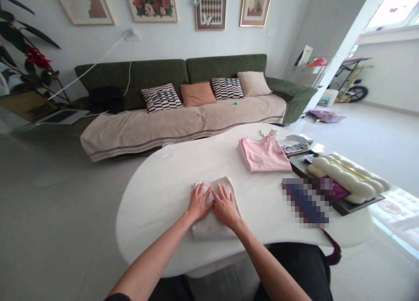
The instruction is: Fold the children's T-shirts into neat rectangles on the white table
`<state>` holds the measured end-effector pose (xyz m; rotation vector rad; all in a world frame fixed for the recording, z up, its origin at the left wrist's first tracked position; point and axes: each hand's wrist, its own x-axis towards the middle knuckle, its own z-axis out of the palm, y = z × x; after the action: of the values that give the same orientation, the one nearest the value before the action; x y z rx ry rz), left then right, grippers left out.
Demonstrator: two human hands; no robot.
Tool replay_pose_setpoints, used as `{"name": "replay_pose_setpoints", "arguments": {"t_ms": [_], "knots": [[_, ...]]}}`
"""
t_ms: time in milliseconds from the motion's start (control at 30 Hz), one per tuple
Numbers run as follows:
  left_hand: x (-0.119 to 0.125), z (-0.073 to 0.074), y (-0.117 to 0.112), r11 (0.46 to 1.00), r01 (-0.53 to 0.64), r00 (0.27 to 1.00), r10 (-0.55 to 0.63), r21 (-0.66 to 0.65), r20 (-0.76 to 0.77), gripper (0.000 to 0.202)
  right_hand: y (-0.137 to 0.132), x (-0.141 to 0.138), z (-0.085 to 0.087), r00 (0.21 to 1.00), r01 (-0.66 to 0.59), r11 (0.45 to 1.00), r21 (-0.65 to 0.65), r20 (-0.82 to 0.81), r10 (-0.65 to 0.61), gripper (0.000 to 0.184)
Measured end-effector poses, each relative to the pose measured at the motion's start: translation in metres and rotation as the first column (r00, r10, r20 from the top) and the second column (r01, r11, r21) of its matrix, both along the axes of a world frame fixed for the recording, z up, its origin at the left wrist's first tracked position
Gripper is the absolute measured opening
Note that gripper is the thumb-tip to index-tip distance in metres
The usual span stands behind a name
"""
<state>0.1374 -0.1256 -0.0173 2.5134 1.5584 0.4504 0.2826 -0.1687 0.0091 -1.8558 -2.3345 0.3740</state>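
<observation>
My left hand (199,202) and my right hand (225,206) lie side by side, fingers stretched flat, on a folded beige cloth (225,184) near the front of a white oval table (157,192). Both palms press down on the cloth and neither hand grips anything. A folded pink garment (263,153) lies farther back on the table, to the right of my hands and apart from them.
At the table's right end sit a dark tray (350,205) with a cream ribbed cushion-like object (348,175), papers (294,143) and a blurred patch. Behind stands a green sofa (183,74) with several cushions. A laptop (59,115) rests at the left.
</observation>
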Motion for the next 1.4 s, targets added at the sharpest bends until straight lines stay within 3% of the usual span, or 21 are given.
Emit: {"name": "replay_pose_setpoints", "arguments": {"t_ms": [67, 167, 300, 367, 433, 500, 567, 633, 667, 700, 767, 867, 933, 1000, 1067, 1133, 1200, 1233, 1300, 1400], "knots": [[-0.013, 0.005, -0.012, 1.0, 0.025, 0.999, -0.025, -0.007, 0.046, 0.05, -0.035, -0.004, -0.005, 0.993, -0.106, 0.994, 0.012, -0.057, 0.107, 0.063], [-0.031, 0.012, -0.025, 0.998, 0.01, 0.989, -0.001, -0.059, 0.148, 0.04, -0.086, -0.008, -0.022, 0.967, -0.242, 0.968, 0.067, -0.061, 0.246, 0.087], [-0.048, 0.022, -0.043, 0.978, 0.013, 0.919, 0.071, -0.21, 0.388, 0.03, -0.12, -0.012, -0.036, 0.97, -0.244, 0.96, 0.139, 0.025, 0.243, 0.074], [-0.054, 0.028, -0.059, 0.959, -0.061, 0.807, 0.211, -0.278, 0.551, 0.03, -0.121, -0.012, -0.029, 0.971, -0.237, 0.968, 0.086, 0.002, 0.238, 0.068], [-0.059, 0.034, -0.082, 0.909, -0.17, 0.614, 0.4, -0.382, 0.68, 0.034, -0.115, -0.01, -0.012, 0.965, -0.243, 0.97, -0.033, -0.109, 0.238, 0.068], [-0.061, 0.037, -0.109, 0.814, -0.201, 0.391, 0.576, -0.544, 0.718, 0.038, -0.101, -0.006, 0.009, 0.904, -0.262, 0.95, -0.168, -0.387, 0.181, 0.064], [-0.059, 0.038, -0.134, 0.689, -0.156, 0.181, 0.724, -0.708, 0.665, 0.039, -0.08, -0.003, 0.031, 0.698, -0.265, 0.919, -0.293, -0.715, -0.026, 0.048], [-0.053, 0.037, -0.153, 0.553, -0.058, -0.008, 0.832, -0.831, 0.554, 0.036, -0.056, -0.002, 0.049, 0.446, -0.246, 0.889, -0.387, -0.859, -0.251, 0.025], [-0.048, 0.037, -0.159, 0.494, 0.021, -0.078, 0.868, -0.869, 0.491, 0.036, -0.044, -0.002, 0.057, 0.359, -0.23, 0.878, -0.419, -0.875, -0.324, 0.021], [-0.044, 0.038, -0.162, 0.445, 0.118, -0.122, 0.894, -0.888, 0.432, 0.037, -0.032, -0.003, 0.064, 0.302, -0.217, 0.874, -0.434, -0.882, -0.362, 0.024], [-0.034, 0.042, -0.163, 0.384, 0.321, -0.142, 0.923, -0.866, 0.357, 0.042, -0.012, -0.006, 0.079, 0.19, -0.197, 0.88, -0.432, -0.897, -0.398, 0.033], [-0.023, 0.05, -0.154, 0.368, 0.511, -0.133, 0.927, -0.777, 0.352, 0.054, 0.004, -0.004, 0.097, 0.008, -0.161, 0.901, -0.402, -0.914, -0.406, 0.041], [-0.019, 0.052, -0.145, 0.379, 0.561, -0.152, 0.921, -0.736, 0.358, 0.06, -0.001, 0.0, 0.099, -0.169, -0.12, 0.915, -0.384, -0.901, -0.4, 0.044], [-0.017, 0.049, -0.137, 0.394, 0.57, -0.18, 0.916, -0.721, 0.358, 0.061, -0.021, 0.006, 0.087, -0.373, -0.08, 0.91, -0.407, -0.834, -0.405, 0.045], [-0.015, 0.042, -0.132, 0.403, 0.548, -0.19, 0.913, -0.733, 0.36, 0.057, -0.054, 0.013, 0.06, -0.484, -0.068, 0.869, -0.49, -0.746, -0.458, 0.045], [-0.013, 0.035, -0.129, 0.401, 0.518, -0.174, 0.914, -0.756, 0.365, 0.049, -0.091, 0.023, 0.024, -0.417, -0.073, 0.777, -0.625, -0.688, -0.593, 0.045], [-0.013, 0.028, -0.126, 0.394, 0.483, -0.138, 0.916, -0.782, 0.377, 0.04, -0.121, 0.04, -0.008, -0.255, 0.002, 0.677, -0.736, -0.655, -0.711, 0.043], [-0.013, 0.026, -0.125, 0.389, 0.465, -0.112, 0.917, -0.795, 0.383, 0.035, -0.131, 0.051, -0.018, -0.168, 0.077, 0.651, -0.755, -0.654, -0.738, 0.045], [-0.013, 0.024, -0.12, 0.387, 0.425, -0.04, 0.911, -0.818, 0.41, 0.028, -0.136, 0.078, -0.027, 0.039, 0.256, 0.677, -0.69, -0.692, -0.721, 0.048], [-0.01, 0.025, -0.109, 0.438, 0.362, 0.1, 0.86, -0.823, 0.501, 0.025, -0.114, 0.114, -0.015, 0.458, 0.488, 0.787, -0.377, -0.658, -0.599, 0.047]]}}
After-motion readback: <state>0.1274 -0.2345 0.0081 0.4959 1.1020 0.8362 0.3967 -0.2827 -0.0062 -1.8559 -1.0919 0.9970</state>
